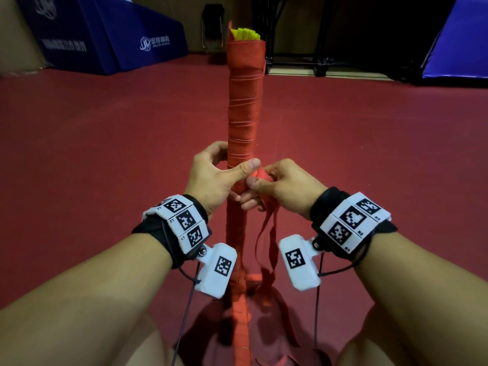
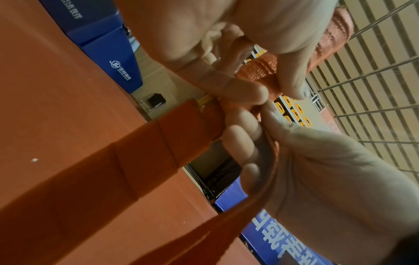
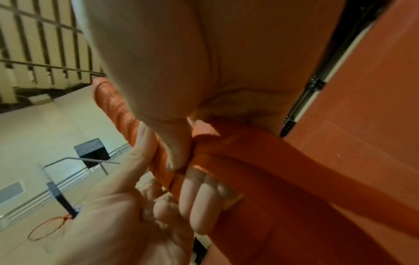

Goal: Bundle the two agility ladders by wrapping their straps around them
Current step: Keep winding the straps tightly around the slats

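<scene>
Bundle [image 1: 244, 107] of ladders runs along the 12-to-6 line, yellow rung ends at 12; left hand [image 1: 214, 175] grips it from 9, right hand [image 1: 280, 186] at 3 pinches the strap [image 1: 266, 233]. Left wrist view: right fingers [image 2: 240, 125] curl around strap beside the bundle. Right wrist view: strap [image 3: 260, 157] trails toward 4
</scene>
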A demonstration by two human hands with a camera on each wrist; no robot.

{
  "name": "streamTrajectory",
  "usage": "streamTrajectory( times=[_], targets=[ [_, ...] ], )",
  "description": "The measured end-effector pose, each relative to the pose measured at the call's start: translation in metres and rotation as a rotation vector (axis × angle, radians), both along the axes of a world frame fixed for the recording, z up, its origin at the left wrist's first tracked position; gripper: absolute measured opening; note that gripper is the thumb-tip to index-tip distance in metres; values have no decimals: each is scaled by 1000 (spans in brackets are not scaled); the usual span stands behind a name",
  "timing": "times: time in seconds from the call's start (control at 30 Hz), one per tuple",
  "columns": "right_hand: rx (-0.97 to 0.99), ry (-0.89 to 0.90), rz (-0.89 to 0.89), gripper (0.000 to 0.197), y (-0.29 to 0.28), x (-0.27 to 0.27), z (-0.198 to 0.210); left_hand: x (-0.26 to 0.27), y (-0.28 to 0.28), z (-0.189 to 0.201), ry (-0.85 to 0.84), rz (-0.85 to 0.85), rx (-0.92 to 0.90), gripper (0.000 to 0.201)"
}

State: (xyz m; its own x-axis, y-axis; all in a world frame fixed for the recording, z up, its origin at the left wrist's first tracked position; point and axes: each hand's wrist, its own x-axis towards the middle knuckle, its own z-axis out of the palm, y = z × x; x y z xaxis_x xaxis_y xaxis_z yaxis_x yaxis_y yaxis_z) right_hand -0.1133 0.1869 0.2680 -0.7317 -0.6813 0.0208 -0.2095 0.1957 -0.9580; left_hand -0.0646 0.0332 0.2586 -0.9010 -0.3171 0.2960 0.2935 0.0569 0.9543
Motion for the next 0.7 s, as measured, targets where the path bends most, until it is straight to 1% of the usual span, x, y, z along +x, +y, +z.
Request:
streamTrajectory(
  times=[0.07, 0.17, 0.27, 0.33, 0.4, 0.47, 0.5, 0.6, 0.63, 0.7],
  targets=[
    [32, 15, -9, 28, 1, 1, 2, 0, 0, 1, -1, -6, 3, 53],
    [173, 178, -36, 38, 5, 1, 4, 0, -1, 2, -1, -4, 8, 52],
    [223, 309, -86, 47, 5, 2, 6, -2, 0, 2, 1, 11, 24, 53],
    [245, 341, -116, 50, 0, 4, 5, -4, -1, 1, -2, 37, 38, 46],
    [197, 243, -102, 44, -6, 5, 2, -7, -3, -1, -11, 63, 45, 33],
    [167, 173, -86, 33, -10, 5, -1, -8, -5, -3, -13, 80, 41, 29],
    [197, 187, -83, 30, -9, 4, 0, -8, -5, -3, -14, 85, 36, 30],
    [322, 312, -83, 31, -7, 8, 4, -7, -5, -4, -17, 87, 19, 37],
    [345, 323, -75, 31, -8, 10, 7, -6, -4, -4, -18, 90, 5, 38],
    [410, 382, -79, 27, -11, 13, 7, -6, -3, -3, -16, 103, -24, 38]
  ],
)
